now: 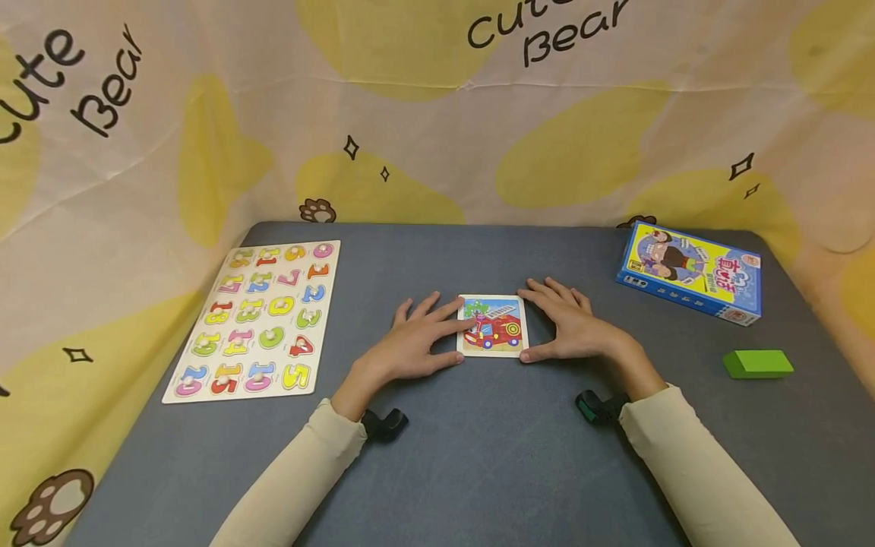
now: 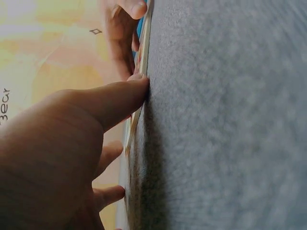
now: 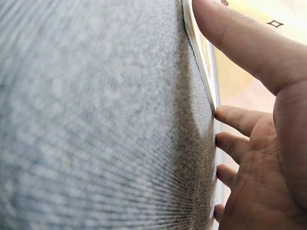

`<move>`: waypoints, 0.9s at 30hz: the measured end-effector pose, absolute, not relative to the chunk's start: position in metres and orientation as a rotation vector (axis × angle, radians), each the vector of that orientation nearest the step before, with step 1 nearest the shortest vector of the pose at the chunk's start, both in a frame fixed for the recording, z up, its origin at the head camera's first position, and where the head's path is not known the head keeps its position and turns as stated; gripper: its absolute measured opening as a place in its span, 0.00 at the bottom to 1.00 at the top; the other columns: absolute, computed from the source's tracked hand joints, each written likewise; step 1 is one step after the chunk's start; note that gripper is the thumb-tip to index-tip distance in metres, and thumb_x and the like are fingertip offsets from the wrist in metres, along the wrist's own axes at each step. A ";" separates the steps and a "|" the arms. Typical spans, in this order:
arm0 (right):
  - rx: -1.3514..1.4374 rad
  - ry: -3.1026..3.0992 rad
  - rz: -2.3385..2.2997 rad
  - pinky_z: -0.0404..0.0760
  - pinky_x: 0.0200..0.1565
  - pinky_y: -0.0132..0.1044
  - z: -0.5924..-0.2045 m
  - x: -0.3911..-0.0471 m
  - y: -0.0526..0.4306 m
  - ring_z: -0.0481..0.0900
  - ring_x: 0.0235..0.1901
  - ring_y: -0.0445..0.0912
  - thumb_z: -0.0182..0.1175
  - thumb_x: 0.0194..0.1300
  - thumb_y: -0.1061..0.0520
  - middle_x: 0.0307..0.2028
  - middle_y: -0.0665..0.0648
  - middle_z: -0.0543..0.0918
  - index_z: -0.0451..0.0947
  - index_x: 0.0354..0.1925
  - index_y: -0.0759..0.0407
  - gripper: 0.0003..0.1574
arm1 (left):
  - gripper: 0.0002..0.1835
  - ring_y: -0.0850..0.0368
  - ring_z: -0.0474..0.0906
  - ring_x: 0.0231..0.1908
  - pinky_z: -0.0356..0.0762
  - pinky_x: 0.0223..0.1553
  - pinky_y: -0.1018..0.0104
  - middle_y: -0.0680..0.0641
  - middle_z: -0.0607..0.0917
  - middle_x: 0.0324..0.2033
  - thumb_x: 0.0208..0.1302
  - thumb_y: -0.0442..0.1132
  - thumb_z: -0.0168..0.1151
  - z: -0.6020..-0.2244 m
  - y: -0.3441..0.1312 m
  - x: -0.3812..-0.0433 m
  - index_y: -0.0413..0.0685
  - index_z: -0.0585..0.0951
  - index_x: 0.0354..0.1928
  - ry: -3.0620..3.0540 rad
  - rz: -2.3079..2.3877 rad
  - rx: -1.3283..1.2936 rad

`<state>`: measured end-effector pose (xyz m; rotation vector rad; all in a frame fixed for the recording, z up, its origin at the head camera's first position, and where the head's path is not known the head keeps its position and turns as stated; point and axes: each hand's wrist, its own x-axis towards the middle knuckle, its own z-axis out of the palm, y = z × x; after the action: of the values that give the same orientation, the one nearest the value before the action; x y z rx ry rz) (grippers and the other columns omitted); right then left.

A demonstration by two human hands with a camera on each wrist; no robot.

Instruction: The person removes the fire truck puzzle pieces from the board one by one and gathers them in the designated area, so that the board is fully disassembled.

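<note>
A small square picture puzzle (image 1: 499, 334) showing a red fire truck lies flat on the grey table between both hands. My left hand (image 1: 413, 343) rests at its left side, fingers spread, one fingertip over the picture and the thumb at the lower left corner. At the right, my right hand (image 1: 581, 327) has its thumb on the lower right corner and its index fingertip by the upper right corner. In the left wrist view the left thumb (image 2: 120, 98) touches the puzzle's near edge. The right wrist view shows the right fingertips down on the table beside the puzzle's edge (image 3: 200, 62).
A white number board (image 1: 260, 319) with colourful numerals lies at the left of the grey table (image 1: 492, 456). At the back right is a blue and yellow box (image 1: 693, 270), with a green block (image 1: 757, 364) nearer. A printed cloth (image 1: 424, 68) hangs behind.
</note>
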<state>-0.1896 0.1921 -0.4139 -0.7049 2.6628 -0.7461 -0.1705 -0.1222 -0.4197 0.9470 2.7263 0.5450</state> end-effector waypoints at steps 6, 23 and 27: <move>-0.702 2.659 -0.753 0.32 0.72 0.73 -0.412 -0.189 0.192 0.36 0.80 0.66 0.75 0.52 0.34 0.81 0.64 0.48 0.55 0.79 0.54 0.67 | 0.28 0.45 0.50 0.81 0.41 0.74 0.29 0.57 0.65 0.77 0.69 0.54 0.64 -0.422 -0.120 -0.170 0.68 0.75 0.70 2.726 0.592 1.074; -0.702 2.653 -0.746 0.32 0.72 0.73 -0.411 -0.189 0.192 0.35 0.80 0.67 0.75 0.54 0.35 0.81 0.64 0.47 0.55 0.79 0.54 0.66 | 0.28 0.48 0.51 0.80 0.42 0.76 0.31 0.58 0.72 0.73 0.68 0.51 0.66 -0.420 -0.120 -0.166 0.66 0.76 0.70 2.654 0.626 1.121; -0.701 2.651 -0.748 0.32 0.72 0.73 -0.412 -0.189 0.192 0.35 0.80 0.67 0.74 0.54 0.34 0.81 0.64 0.48 0.55 0.79 0.54 0.66 | 0.28 0.48 0.52 0.80 0.42 0.75 0.31 0.57 0.72 0.73 0.68 0.51 0.66 -0.421 -0.120 -0.166 0.65 0.77 0.69 2.658 0.629 1.128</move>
<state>-0.1888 0.1918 -0.4115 -0.7008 2.6514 -0.7477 -0.1664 -0.1204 -0.4207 1.1284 2.6577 0.6291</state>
